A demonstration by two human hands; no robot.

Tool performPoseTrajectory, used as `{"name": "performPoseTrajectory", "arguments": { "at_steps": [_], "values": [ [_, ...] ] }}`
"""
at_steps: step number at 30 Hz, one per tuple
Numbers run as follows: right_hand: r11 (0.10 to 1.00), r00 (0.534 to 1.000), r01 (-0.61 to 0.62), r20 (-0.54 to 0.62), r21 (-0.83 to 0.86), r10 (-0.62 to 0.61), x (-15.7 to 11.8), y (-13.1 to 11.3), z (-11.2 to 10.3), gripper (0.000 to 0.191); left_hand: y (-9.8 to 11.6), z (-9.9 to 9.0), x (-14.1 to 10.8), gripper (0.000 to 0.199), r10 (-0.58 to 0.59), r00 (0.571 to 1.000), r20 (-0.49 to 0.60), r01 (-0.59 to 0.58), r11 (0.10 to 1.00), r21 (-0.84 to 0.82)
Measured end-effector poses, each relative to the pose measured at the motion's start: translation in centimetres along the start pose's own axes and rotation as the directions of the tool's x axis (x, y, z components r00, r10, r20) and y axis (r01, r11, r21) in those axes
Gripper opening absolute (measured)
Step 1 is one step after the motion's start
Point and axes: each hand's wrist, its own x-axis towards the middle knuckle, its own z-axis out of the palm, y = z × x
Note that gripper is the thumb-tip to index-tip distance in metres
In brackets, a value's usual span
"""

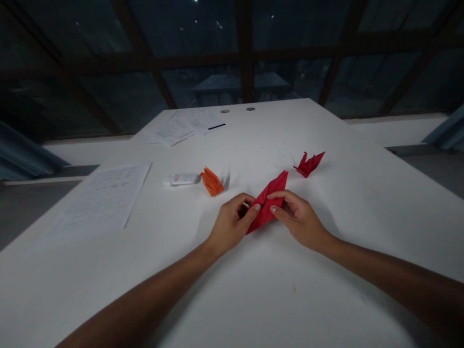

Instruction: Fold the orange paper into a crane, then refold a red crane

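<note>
Folded red paper (268, 205), pointed at both ends, is pinched between the left hand (234, 218) and right hand (300, 218) above the white table (253, 299). Beyond lie an orange origami bird (212, 182), a white tube (183, 180) and a red origami crane (309, 165).

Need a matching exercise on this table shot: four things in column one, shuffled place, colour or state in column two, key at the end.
Things
1. bigger red paper
2. smaller red paper
3. bird-like fold beside the tube
4. the tube itself

Place, colour or state
A. white, lying down
B. in the grip of the left hand and right hand
C. orange
D. on the table, beyond the right hand

Pairs: 1-B, 2-D, 3-C, 4-A
</note>
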Motion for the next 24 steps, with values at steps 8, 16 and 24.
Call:
{"name": "performPoseTrajectory", "arguments": {
  "at_steps": [8,16,24],
  "values": [
    [0.999,0.998,-0.018,0.054,0.044,0.015,-0.2,-0.4,0.1,0.034,-0.2,0.1,-0.4,0.031,0.044,0.997,-0.07,-0.035,0.99,0.135],
    [1.0,0.998,-0.014,0.057,-0.022,0.015,-0.5,-0.4,0.0,0.027,0.0,0.1,-0.3,0.02,0.027,0.999,-0.041,-0.024,0.997,0.076],
    [0.985,0.996,0.041,0.089,-0.166,-0.026,-0.8,-0.8,0.0,0.028,0.1,-1.0,0.5,0.016,-0.005,0.999,0.035,0.014,0.965,-0.26]
  ]
}}
